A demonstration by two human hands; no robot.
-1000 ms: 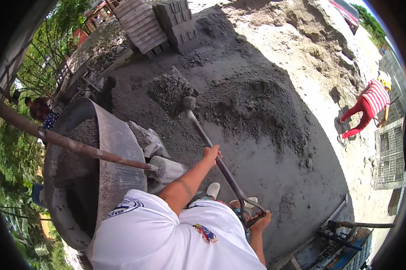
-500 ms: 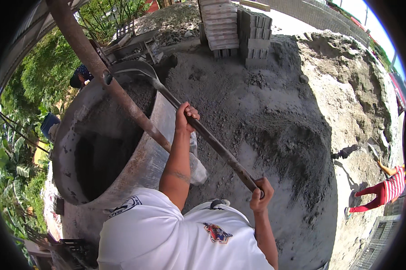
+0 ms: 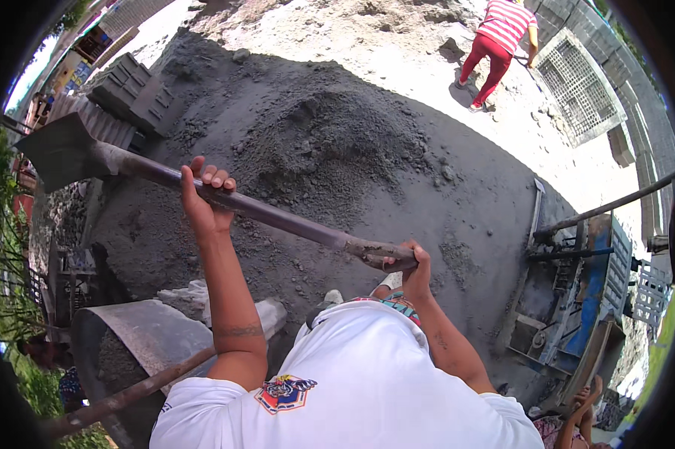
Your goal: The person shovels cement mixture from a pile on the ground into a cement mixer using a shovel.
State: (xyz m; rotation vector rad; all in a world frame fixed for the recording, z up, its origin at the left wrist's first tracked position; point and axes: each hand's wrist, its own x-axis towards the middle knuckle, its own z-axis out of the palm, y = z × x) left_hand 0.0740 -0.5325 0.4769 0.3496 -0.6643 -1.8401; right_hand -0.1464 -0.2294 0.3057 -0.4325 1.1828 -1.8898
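Note:
I hold a long shovel level in front of me, its empty blade out at the left. My left hand grips the middle of the shaft. My right hand grips the handle end near my chest. Beyond the shaft lies a big pile of dark grey mix. A grey mixer drum with mix inside stands at my lower left, below my left arm.
A person in a red striped top and red trousers walks at the top right. Stacked grey blocks sit at the upper left. A blue metal machine stands at the right. A rusty bar crosses the drum.
The view has swung right, away from the drum. The shovel has come back from over the drum mouth and its blade now hangs empty at the left.

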